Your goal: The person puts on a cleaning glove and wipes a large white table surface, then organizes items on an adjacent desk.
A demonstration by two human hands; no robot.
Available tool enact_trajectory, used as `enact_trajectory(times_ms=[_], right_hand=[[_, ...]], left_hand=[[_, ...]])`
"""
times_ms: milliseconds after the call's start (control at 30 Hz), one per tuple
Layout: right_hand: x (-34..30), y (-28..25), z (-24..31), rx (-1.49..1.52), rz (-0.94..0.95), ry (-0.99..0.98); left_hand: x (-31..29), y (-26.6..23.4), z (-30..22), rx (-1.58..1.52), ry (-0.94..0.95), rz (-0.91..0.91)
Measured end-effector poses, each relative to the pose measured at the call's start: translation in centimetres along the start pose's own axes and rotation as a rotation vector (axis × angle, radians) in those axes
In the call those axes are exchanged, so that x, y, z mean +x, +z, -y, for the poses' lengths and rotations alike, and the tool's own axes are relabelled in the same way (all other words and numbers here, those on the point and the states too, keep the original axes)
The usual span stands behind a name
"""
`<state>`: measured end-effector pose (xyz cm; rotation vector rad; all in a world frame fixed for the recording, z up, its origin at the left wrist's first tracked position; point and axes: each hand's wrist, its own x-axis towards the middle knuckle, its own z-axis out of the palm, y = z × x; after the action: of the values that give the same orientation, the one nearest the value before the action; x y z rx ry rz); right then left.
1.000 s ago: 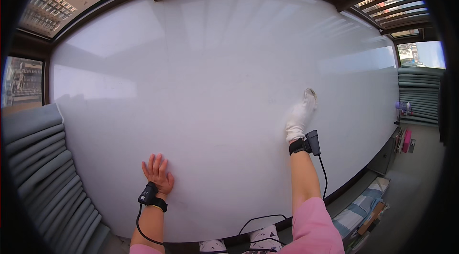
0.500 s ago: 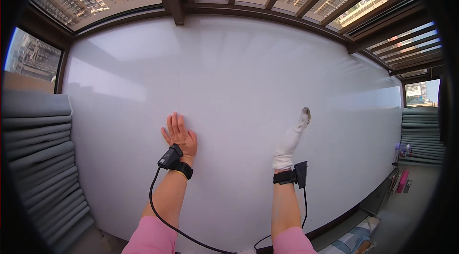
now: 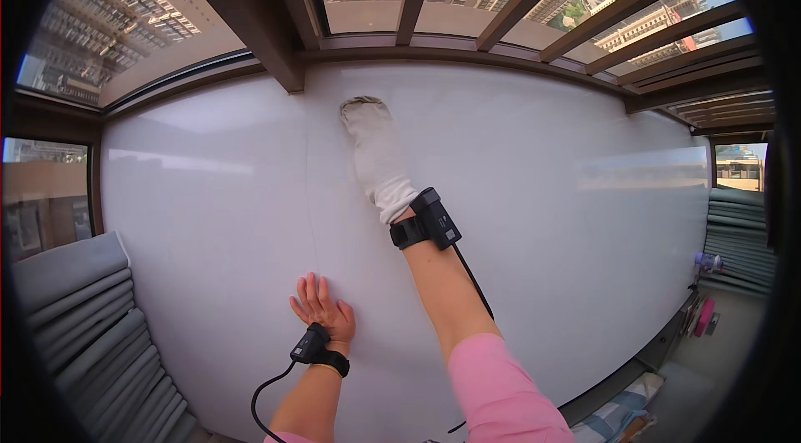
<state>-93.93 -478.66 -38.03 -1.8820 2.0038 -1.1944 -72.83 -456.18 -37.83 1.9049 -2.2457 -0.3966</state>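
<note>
My left hand (image 3: 324,309) rests on the white tabletop (image 3: 542,218), palm down, its fingers stretched out with nothing in them. Over my right hand (image 3: 375,147) is pulled a white sock (image 3: 380,155) that covers it from the wrist to the fingertips. The sock's tip is greyish and dirty. Inside it the hand looks stretched out and flat against the tabletop near the window frame; the separate fingers are hidden. A black strap with a small box and cable sits on each wrist.
Brown window bars (image 3: 492,9) and a thick post (image 3: 259,26) edge the table's far side. Stacked grey folded cushions (image 3: 108,334) stand at the left, more grey cushions (image 3: 738,234) at the right. A checked cloth (image 3: 617,410) and a pink item (image 3: 707,316) lie low on the right.
My right hand in the sock has swept far forward and to the left, toward the window post. My left hand stays flat on the table; it shows lower because the view has shifted.
</note>
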Motion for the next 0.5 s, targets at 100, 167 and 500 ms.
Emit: enact_trajectory(times_ms=[100, 167, 500], right_hand=[[3.3, -1.9, -3.8, -0.160, -0.104, 0.034], [4.1, -4.0, -7.3, -0.177, -0.143, 0.178], [-14.0, -23.6, -19.2, -0.388, -0.556, 0.657]], left_hand=[[-0.2, -0.3, 0.8, 0.024, -0.001, 0.006], [0.0, 0.0, 0.6, 0.027, 0.007, -0.002], [0.2, 0.0, 1.0, 0.033, 0.021, -0.038]])
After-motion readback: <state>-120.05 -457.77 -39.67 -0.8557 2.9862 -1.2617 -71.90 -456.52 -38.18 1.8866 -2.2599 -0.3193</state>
